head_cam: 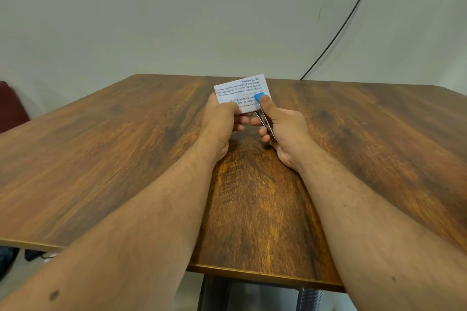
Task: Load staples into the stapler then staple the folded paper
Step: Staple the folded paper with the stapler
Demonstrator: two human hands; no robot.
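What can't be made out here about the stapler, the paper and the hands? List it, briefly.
Head view only:
- Stapler: mostly hidden inside the right hand; only the blue tip and a metal strip show. Whether staples are loaded cannot be told.
- Folded paper: lower part hidden by the left hand and right thumb; print upside down, partly too small.
- Whether a staple has gone in: hidden.
- Black cable: cut off by the top edge.

The folded paper (242, 91) carries upside-down print, partly legible: "Water cups, warm water source", "in the living room".

Blue-tipped stapler (262, 111), white printed paper (242, 88)
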